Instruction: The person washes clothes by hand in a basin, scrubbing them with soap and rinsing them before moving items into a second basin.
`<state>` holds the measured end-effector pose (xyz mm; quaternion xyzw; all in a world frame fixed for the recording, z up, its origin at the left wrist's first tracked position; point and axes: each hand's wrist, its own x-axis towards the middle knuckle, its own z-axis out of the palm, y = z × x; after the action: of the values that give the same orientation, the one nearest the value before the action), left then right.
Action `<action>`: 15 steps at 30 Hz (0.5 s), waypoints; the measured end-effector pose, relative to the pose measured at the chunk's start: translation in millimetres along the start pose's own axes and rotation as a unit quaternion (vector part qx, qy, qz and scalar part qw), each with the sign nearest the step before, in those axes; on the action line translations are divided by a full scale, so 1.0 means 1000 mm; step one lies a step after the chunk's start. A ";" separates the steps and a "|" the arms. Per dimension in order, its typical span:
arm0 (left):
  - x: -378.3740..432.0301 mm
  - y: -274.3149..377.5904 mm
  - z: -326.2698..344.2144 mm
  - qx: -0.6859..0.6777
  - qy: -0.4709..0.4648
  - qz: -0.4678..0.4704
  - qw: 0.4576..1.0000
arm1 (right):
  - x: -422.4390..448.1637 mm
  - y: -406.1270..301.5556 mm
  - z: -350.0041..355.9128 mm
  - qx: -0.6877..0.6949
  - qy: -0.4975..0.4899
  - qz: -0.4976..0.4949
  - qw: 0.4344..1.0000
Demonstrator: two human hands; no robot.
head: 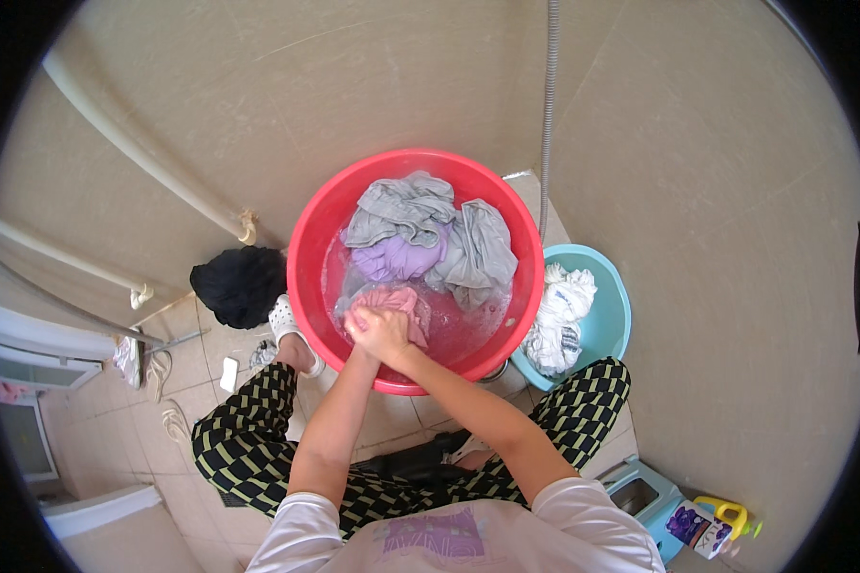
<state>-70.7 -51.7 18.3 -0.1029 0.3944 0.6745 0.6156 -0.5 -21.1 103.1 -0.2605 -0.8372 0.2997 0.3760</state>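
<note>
Both hands meet over the near left part of a red plastic basin (416,387). My left hand (355,331) and my right hand (385,333) are clasped together on a wet pink cloth (405,304), its folds showing beyond and beside the fingers. My right hand lies on top and hides most of the left. Soapy water (466,329) surrounds the cloth. Farther back in the basin, a purple garment (398,256) lies between a crumpled grey garment (401,208) and another grey piece (480,251) at the right.
A light blue basin (613,308) with white clothes (562,308) stands at the right. Black fabric (236,286) lies on the floor at the left, near a white bar (229,374) and several shoes. A blue stool (645,487) and a detergent bottle (699,528) are at the lower right. A metal hose (550,107) hangs behind.
</note>
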 end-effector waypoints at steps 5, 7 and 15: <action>0.029 -0.011 -0.008 0.069 0.136 0.088 0.984 | 0.012 0.040 -0.002 -0.063 0.039 -0.065 0.995; 0.037 -0.015 -0.012 0.069 0.126 0.089 0.986 | 0.010 0.054 0.000 -0.074 0.022 -0.050 0.996; 0.016 -0.012 0.009 0.047 0.014 0.027 0.998 | 0.006 0.117 -0.010 -0.131 -0.099 0.075 0.984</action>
<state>-60.3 -34.2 9.7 -0.0725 0.4367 0.6702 0.5957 28.6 65.6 29.5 -0.3386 -0.8804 0.2390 0.2305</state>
